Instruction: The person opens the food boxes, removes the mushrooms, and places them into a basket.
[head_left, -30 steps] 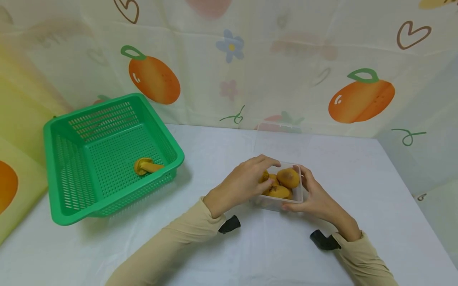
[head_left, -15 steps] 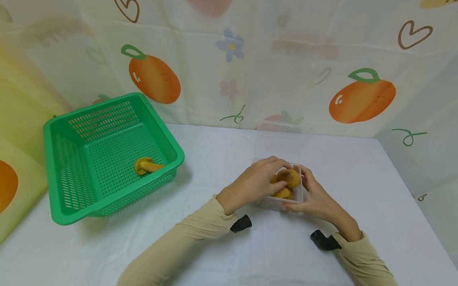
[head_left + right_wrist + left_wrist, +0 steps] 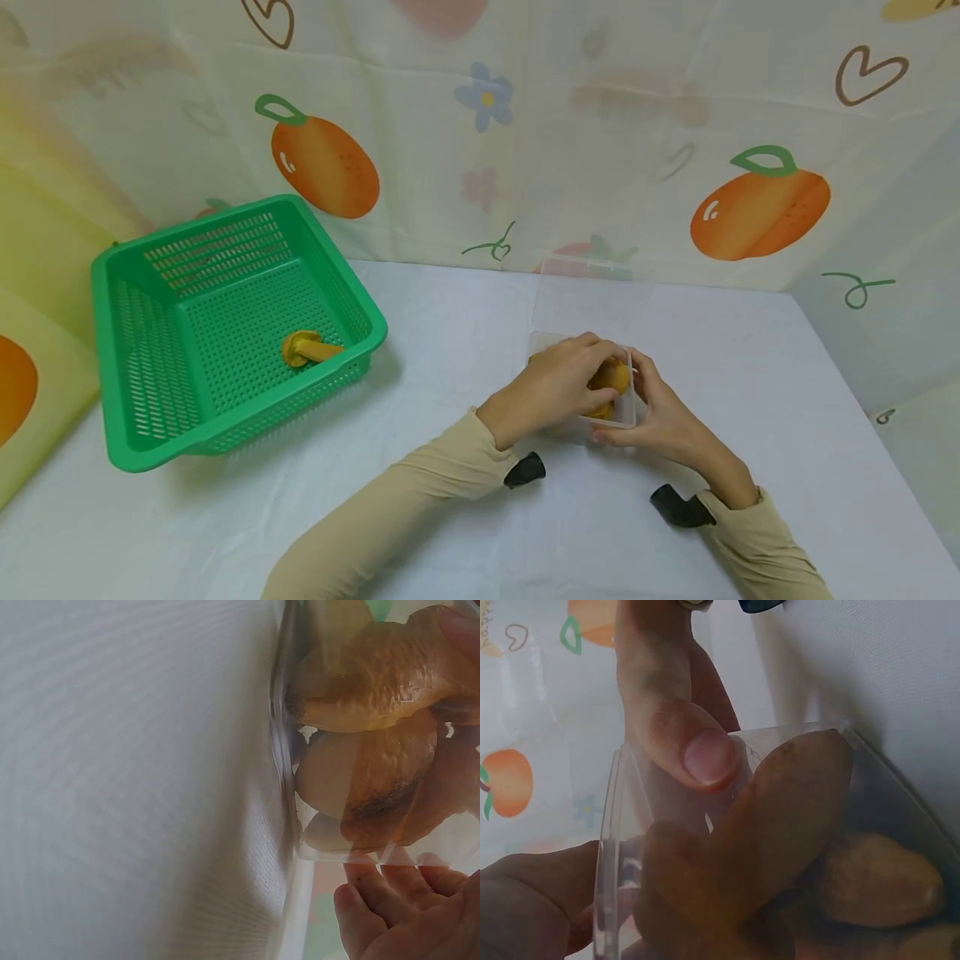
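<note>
A clear plastic box (image 3: pixel 621 423) holding several yellow-brown mushrooms stands right of the table's middle. My left hand (image 3: pixel 551 383) reaches over its open top, with thumb and fingers curled around a mushroom (image 3: pixel 617 377) at the right end. My right hand (image 3: pixel 663 417) grips the box's right end, thumb on the near side. Through the clear wall in the left wrist view, mushrooms (image 3: pixel 795 802) lie against each other beside the right thumb. In the right wrist view, right fingers (image 3: pixel 390 900) curl at the box's end, next to stacked mushrooms (image 3: pixel 367 765).
At the left stands a green perforated basket (image 3: pixel 142 450), with one mushroom (image 3: pixel 309 348) lying inside near its right wall. A transparent lid (image 3: pixel 585 304) shows faintly behind the box. A printed curtain (image 3: pixel 420 167) hangs along the back of the white-covered table (image 3: pixel 450 317).
My left hand has moved rightward over the box, from its left side to the mushroom at the right end. The right hand keeps its grip on the box. The basket is unchanged.
</note>
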Demonstrator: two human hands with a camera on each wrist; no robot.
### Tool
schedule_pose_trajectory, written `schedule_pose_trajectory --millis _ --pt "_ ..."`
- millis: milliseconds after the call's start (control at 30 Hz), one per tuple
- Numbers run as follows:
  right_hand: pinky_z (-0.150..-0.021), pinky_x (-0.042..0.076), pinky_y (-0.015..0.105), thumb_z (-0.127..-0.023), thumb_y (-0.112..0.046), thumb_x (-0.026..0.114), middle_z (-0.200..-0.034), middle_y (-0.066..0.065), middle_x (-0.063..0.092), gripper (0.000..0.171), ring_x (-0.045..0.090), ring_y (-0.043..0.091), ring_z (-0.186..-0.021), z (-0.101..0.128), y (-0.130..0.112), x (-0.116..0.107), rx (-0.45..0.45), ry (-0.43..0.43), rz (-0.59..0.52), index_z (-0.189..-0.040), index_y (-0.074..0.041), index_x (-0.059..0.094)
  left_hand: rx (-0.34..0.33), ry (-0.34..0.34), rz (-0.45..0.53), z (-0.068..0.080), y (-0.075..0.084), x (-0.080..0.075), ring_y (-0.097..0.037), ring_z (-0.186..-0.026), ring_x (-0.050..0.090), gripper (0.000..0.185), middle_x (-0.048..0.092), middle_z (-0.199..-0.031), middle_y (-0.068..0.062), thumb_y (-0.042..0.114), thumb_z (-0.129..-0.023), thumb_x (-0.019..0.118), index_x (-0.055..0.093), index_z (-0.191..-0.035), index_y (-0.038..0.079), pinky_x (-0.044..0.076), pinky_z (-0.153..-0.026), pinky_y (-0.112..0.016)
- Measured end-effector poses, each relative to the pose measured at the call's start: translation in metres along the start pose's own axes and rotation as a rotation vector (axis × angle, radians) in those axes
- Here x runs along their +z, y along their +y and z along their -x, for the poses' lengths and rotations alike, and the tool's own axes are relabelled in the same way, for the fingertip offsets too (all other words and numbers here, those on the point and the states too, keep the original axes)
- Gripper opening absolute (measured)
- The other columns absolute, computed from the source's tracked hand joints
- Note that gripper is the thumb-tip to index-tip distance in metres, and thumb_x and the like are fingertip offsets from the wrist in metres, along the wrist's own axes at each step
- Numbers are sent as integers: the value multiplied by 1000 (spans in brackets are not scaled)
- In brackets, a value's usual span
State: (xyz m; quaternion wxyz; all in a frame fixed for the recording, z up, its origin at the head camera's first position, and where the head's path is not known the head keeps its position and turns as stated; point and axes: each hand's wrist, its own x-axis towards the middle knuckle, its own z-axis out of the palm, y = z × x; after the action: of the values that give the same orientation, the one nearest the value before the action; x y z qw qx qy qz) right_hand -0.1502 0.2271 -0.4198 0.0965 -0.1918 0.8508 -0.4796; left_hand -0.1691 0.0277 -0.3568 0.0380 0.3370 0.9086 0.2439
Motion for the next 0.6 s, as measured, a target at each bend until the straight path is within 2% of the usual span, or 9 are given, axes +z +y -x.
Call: schedule_pose_trajectory --millis 67,233,400,600 --pt "-114 17 72 -75 -18 87 -156 16 27 104 23 42 -147 0 0 0 4 1 -2 -151 -5 17 -5 -4 -26 -2 1 2 -14 -105 61 43 63 -124 -1 27 -92 71 60 -132 16 52 -80 -20" --pt "-113 18 72 -75 -18 87 -157 17 26 105 23 43 -148 0 -1 -1 7 0 -6 -152 -5 17 12 10 -53 -5 2 5 -13 -98 60 41 64 -120 -2 25 -92 71 61 -131 13 48 -78 -16" --pt "-114 17 71 -75 -17 87 -158 17 24 105 22 43 -148 0 0 0 -5 -2 -8 -152 -6 17 -12 23 -16 -5 0 6 -10 -90 57 40 64 -113 0 26 -92 71 62 -130 16 46 -70 -16" --pt "-114 18 71 -75 -17 87 -158 18 25 105 20 44 -149 0 0 -1 -18 -1 -5 -152 -6 17 -12 29 56 -1 -7 1 -10 -91 57 38 63 -114 -1 21 -90 69 64 -128 17 47 -71 -16"
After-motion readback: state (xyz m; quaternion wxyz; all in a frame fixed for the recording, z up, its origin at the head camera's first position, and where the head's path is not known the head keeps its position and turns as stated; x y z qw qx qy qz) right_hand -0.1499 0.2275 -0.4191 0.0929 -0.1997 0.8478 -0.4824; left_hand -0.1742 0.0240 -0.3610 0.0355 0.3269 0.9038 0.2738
